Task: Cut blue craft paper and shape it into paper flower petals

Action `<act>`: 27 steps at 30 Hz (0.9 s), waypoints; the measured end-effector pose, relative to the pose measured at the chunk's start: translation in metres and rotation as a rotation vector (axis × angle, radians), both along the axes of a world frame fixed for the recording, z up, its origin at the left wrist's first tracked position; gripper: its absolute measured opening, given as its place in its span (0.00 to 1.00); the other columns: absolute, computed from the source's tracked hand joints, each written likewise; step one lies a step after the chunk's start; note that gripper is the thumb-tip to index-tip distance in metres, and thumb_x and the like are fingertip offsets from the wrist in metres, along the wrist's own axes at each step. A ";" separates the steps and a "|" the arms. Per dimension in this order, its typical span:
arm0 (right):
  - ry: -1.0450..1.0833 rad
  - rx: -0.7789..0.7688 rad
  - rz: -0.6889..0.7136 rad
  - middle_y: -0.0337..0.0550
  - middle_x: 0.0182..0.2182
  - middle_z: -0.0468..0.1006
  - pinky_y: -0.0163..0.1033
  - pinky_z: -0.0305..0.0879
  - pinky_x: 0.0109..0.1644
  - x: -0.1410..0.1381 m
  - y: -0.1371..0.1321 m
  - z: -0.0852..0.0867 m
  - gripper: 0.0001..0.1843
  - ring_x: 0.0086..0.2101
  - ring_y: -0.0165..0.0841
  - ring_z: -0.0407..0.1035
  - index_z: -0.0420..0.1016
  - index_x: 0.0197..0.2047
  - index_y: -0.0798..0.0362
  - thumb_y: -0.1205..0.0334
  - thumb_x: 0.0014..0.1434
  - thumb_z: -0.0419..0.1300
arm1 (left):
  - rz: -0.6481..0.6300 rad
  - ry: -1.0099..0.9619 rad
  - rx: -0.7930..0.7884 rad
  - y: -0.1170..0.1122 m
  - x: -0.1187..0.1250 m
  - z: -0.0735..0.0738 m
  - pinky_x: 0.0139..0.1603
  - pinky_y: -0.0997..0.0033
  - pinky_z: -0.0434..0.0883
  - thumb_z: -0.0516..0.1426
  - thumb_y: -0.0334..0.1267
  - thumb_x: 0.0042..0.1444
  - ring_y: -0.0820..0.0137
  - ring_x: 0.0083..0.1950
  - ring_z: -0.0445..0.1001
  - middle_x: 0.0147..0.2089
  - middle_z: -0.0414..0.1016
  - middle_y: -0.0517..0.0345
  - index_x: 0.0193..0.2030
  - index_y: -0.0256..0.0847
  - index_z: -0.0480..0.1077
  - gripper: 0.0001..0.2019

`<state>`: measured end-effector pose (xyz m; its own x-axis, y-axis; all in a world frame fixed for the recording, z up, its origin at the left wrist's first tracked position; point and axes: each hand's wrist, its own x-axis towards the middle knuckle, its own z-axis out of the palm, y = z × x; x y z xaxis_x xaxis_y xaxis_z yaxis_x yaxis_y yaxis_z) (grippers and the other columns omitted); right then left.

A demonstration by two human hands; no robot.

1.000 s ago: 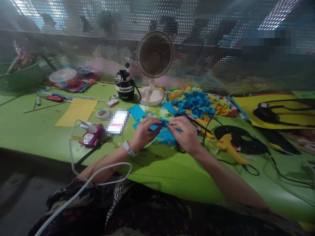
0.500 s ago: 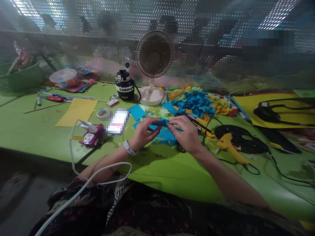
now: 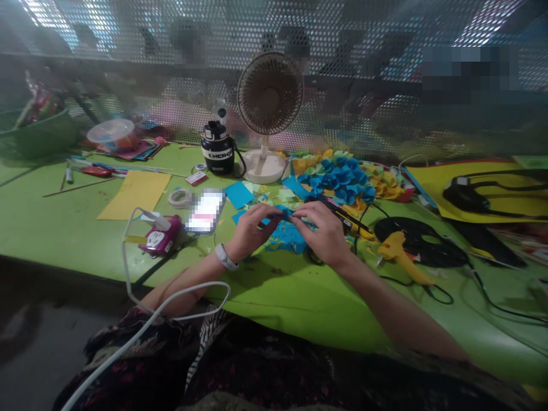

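Both my hands meet over the green table [image 3: 64, 228], pinching one small blue paper piece [image 3: 284, 213] between their fingertips. My left hand [image 3: 253, 228], with a white wristband, grips its left end. My right hand [image 3: 326, 233] grips its right end, fingers curled. Under and behind the hands lie blue paper scraps [image 3: 286, 237]. A cluster of folded blue, yellow and green paper flowers [image 3: 342, 176] sits just beyond.
A yellow glue gun [image 3: 400, 254] with black cords lies to the right. A phone [image 3: 205, 211], tape roll [image 3: 178, 198], pink charger [image 3: 159, 240] with a white cable, and yellow sheet [image 3: 135, 194] lie left. A fan [image 3: 269, 108] and black bottle [image 3: 217, 149] stand behind.
The fingers have shifted slightly on the blue paper piece; both hands stay in the same place.
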<state>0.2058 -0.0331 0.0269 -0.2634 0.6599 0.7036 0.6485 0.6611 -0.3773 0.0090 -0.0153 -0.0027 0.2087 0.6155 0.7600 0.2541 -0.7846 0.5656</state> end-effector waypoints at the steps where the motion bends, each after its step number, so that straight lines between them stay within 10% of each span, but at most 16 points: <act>1: 0.000 -0.001 -0.001 0.47 0.36 0.81 0.50 0.73 0.47 0.000 0.000 0.000 0.06 0.40 0.41 0.76 0.79 0.37 0.49 0.60 0.65 0.61 | 0.003 -0.001 -0.005 0.000 0.000 0.000 0.28 0.82 0.76 0.59 0.35 0.64 0.75 0.36 0.78 0.38 0.78 0.54 0.44 0.39 0.75 0.05; 27: -0.050 0.086 -0.011 0.46 0.36 0.81 0.46 0.72 0.45 -0.002 -0.001 -0.001 0.05 0.39 0.38 0.76 0.78 0.37 0.50 0.62 0.65 0.61 | -0.043 0.029 -0.014 -0.003 -0.002 0.005 0.29 0.82 0.76 0.60 0.31 0.60 0.77 0.33 0.76 0.38 0.77 0.55 0.47 0.38 0.74 0.09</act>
